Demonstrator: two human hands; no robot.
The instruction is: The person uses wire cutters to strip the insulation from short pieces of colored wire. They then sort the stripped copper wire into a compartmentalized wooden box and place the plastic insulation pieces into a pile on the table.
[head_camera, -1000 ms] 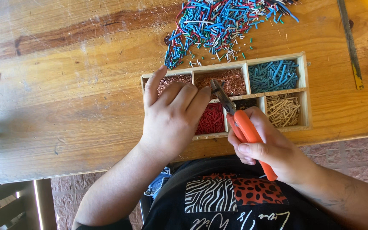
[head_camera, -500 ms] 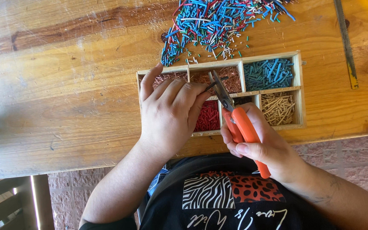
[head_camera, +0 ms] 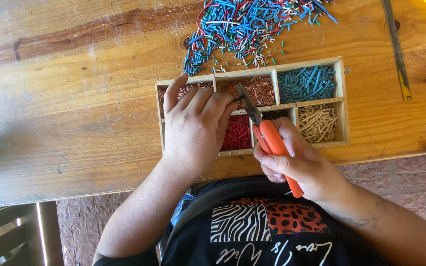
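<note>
On the wooden table, the right hand grips orange-handled pliers while the left hand, fingers curled together, covers the compartment tray below mixed wire scraps.

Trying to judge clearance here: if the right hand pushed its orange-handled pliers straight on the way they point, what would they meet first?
Probably the left hand's fingertips, right at the tip of the pliers held by the right hand; beyond lies the copper-strand compartment. Depth is unclear.
</note>
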